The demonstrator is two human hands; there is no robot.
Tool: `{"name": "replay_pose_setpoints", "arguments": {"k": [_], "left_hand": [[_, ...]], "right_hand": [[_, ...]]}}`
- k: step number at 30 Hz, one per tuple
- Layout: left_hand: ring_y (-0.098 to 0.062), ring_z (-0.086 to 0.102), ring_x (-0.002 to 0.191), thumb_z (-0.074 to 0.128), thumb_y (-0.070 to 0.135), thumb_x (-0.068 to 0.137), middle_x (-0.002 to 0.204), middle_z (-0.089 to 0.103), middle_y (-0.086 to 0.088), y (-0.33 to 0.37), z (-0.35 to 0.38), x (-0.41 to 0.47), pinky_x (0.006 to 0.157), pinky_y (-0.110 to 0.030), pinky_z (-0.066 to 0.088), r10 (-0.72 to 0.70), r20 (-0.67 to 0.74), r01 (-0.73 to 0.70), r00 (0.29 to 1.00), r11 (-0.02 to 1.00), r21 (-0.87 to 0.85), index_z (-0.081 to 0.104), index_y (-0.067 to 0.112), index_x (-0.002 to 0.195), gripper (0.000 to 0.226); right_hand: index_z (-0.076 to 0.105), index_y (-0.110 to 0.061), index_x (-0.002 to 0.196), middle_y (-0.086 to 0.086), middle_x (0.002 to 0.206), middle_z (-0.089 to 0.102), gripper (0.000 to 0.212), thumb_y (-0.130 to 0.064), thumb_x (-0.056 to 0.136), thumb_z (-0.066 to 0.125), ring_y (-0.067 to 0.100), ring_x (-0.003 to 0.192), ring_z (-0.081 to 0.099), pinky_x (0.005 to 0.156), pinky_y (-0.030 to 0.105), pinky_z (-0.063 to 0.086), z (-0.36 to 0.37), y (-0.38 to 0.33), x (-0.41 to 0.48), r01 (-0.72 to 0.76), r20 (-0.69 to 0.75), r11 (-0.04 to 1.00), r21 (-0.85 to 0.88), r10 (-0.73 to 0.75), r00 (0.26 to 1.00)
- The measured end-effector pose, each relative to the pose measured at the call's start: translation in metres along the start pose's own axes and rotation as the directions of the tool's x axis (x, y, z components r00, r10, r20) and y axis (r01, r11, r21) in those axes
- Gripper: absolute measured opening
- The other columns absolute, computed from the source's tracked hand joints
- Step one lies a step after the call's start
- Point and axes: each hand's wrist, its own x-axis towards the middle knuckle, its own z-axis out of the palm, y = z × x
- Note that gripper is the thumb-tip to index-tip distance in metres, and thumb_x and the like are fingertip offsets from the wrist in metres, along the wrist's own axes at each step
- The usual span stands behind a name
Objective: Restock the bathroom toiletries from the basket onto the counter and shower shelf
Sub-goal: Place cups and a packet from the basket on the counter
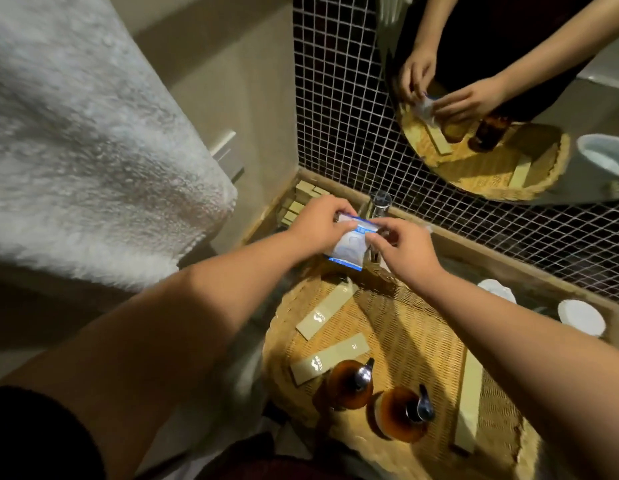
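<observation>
Both hands hold a small white packet with blue edges (pixel 347 245) above the far rim of a round woven basket (pixel 415 341). My left hand (pixel 318 225) pinches its top left corner and my right hand (pixel 401 251) grips its right side. In the basket lie three flat beige boxes: one near the packet (pixel 323 313), one below it (pixel 330 358), one at the right (pixel 469 403). Two amber pump bottles stand at the basket's near side, one on the left (pixel 349 382) and one on the right (pixel 401 415).
Several small beige boxes (pixel 301 199) are stacked in the counter's back corner. A clear glass (pixel 380 206) stands behind the packet. Two white lidded items (pixel 581 317) sit at right. A white towel (pixel 86 161) hangs at left. A mirror (pixel 508 91) on the tiled wall reflects the hands.
</observation>
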Motion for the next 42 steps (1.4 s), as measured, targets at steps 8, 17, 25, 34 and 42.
{"name": "replay_pose_setpoints", "arguments": {"k": [8, 17, 25, 34, 42], "left_hand": [[-0.016, 0.067, 0.078, 0.080, 0.031, 0.083, 0.090, 0.069, 0.003, -0.019, -0.014, 0.027, 0.076, -0.037, 0.057, -0.114, -0.204, 0.101, 0.972, 0.992, -0.073, 0.068, 0.016, 0.109, 0.032], [-0.004, 0.066, 0.076, 0.080, 0.031, 0.082, 0.080, 0.069, 0.011, -0.063, 0.030, 0.051, 0.077, -0.035, 0.057, -0.325, -0.262, 0.274, 0.909, 0.938, -0.212, 0.070, 0.019, 0.106, 0.028], [-0.015, 0.064, 0.073, 0.080, 0.023, 0.078, 0.073, 0.066, 0.004, -0.106, 0.054, 0.111, 0.074, -0.030, 0.053, -0.450, -0.296, 0.325, 0.843, 0.863, -0.387, 0.064, 0.022, 0.083, 0.016], [0.000, 0.055, 0.065, 0.078, 0.012, 0.082, 0.071, 0.060, 0.009, -0.128, 0.074, 0.156, 0.057, -0.006, 0.042, -0.451, -0.278, 0.314, 0.848, 0.850, -0.423, 0.052, 0.029, 0.074, 0.032], [-0.014, 0.059, 0.078, 0.068, 0.001, 0.083, 0.080, 0.063, 0.007, -0.147, 0.074, 0.157, 0.070, -0.019, 0.049, -0.369, -0.170, 0.319, 0.914, 0.911, -0.261, 0.061, 0.024, 0.081, 0.024]], "right_hand": [[0.072, -0.018, 0.107, -0.004, 0.081, 0.072, 0.015, -0.023, 0.094, 0.067, 0.009, 0.077, 0.070, 0.080, 0.034, 0.058, 0.018, -0.019, 0.038, -0.105, -0.054, 0.980, 0.168, 0.115, 0.992], [0.070, -0.013, 0.117, 0.006, 0.105, 0.072, 0.027, -0.010, 0.091, 0.064, 0.014, 0.091, 0.062, 0.077, 0.009, 0.037, 0.060, -0.001, 0.064, -0.189, -0.095, 0.974, 0.121, 0.201, 0.975], [0.023, -0.020, 0.157, 0.009, 0.163, 0.022, 0.094, 0.009, 0.076, 0.060, 0.021, 0.137, 0.039, 0.108, 0.037, 0.042, 0.095, 0.022, 0.093, -0.062, 0.120, 0.998, 0.032, 0.058, 0.991], [-0.014, -0.020, 0.158, 0.003, 0.161, -0.033, 0.106, 0.004, 0.086, 0.060, 0.029, 0.120, 0.055, 0.077, 0.028, 0.054, 0.115, 0.038, 0.118, -0.114, 0.371, 0.983, -0.143, 0.161, 0.915], [-0.012, -0.016, 0.158, -0.001, 0.159, -0.038, 0.106, -0.004, 0.087, 0.065, 0.011, 0.137, 0.028, 0.094, 0.022, 0.049, 0.124, 0.044, 0.111, -0.072, 0.182, 0.982, -0.175, 0.104, 0.978]]}}
